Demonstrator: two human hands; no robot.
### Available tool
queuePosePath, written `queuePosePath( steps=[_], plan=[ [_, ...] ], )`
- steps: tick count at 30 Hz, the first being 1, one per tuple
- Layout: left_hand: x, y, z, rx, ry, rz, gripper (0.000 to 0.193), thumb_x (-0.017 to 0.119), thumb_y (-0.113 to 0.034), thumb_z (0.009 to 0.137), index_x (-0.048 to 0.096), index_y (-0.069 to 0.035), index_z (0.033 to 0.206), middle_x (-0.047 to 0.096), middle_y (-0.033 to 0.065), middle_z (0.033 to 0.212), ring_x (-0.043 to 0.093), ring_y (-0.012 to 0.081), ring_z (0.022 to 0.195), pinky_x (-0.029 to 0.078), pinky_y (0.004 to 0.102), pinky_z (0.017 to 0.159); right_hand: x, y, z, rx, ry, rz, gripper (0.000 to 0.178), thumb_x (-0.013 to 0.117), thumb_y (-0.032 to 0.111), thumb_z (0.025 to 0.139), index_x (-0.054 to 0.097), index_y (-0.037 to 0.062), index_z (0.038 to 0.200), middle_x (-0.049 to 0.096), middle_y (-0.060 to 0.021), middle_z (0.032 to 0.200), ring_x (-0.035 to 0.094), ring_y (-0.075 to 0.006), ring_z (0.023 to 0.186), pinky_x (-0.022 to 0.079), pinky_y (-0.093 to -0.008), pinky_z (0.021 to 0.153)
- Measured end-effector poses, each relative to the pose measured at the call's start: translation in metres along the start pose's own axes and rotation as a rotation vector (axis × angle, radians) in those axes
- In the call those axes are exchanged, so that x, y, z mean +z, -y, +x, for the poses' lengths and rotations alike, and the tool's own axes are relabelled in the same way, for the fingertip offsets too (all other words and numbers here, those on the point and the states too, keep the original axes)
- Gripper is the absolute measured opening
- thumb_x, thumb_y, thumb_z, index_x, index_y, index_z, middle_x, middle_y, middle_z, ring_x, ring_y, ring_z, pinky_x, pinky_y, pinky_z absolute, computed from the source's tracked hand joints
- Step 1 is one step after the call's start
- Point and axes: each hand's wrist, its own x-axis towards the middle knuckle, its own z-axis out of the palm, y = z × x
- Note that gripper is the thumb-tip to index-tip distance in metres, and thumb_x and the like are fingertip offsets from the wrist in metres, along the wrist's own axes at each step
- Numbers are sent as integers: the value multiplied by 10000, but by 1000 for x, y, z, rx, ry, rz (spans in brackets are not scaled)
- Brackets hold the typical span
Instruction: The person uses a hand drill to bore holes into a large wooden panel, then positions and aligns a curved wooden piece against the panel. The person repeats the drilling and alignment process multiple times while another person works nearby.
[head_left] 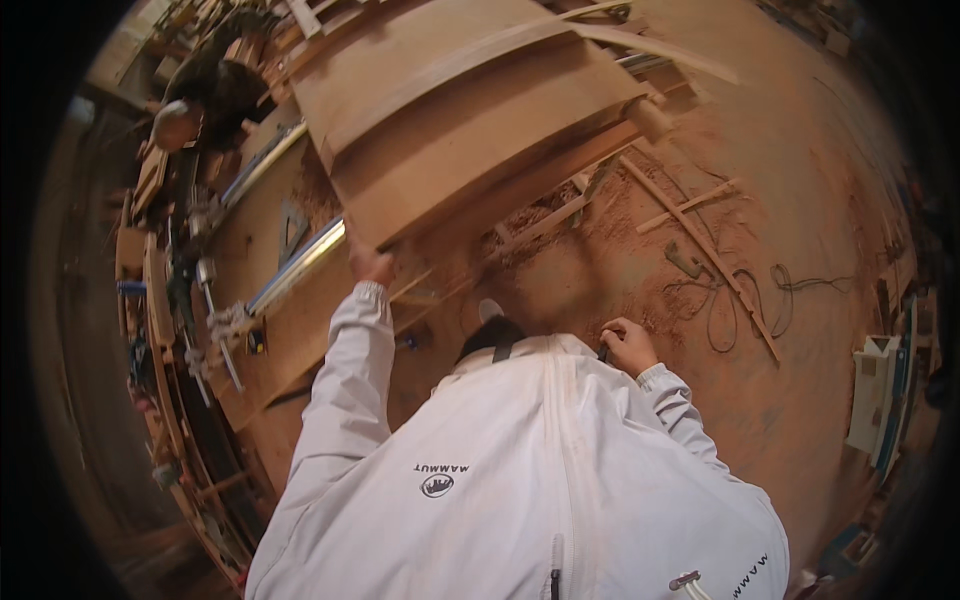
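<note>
A large wooden panel (440,185) with a curved raised edge takes up the upper middle of the head view. My left hand (372,265) is at its near left corner, fingers closed on the edge; motion blurs it slightly. Low in front of my white jacket is my right hand (628,345), its fingers curled together. A small dark bit shows by its fingertips, too small to name. Left of the panel, a long metal bar clamp (295,265) lies across a wooden workbench (285,345). A triangular set square (292,230) rests beyond it.
Another person (205,100) bends over at the upper left. Sawdust covers the floor, where long wood strips (700,250), a green corded power tool (685,262) and its looping cable (785,290) lie. At the far right stands a pale box-like piece (872,395).
</note>
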Motion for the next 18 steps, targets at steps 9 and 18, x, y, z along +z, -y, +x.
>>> queuePosePath(
  steps=[9, 18],
  plan=[
    [9, 57, -44, -376, 19, -444, 628, 867, -66, 830, 550, 22, 1365, 731, 149, 1113, 721, 222, 947, 589, 341, 789, -22, 29, 55, 30, 25, 42, 267, 671, 195, 963, 716, -30, 1100, 768, -134, 991, 740, -213, 915, 590, -346, 823],
    [3, 62, -37, -455, 209, -542, 519, 899, -152, 806, 631, 23, 1214, 723, 99, 1104, 687, 206, 996, 568, 351, 843, -81, 86, 159, -104, -109, 167, 186, 629, 126, 1023, 677, -17, 1132, 745, -110, 979, 735, -182, 855, 584, -296, 689]
  ],
)
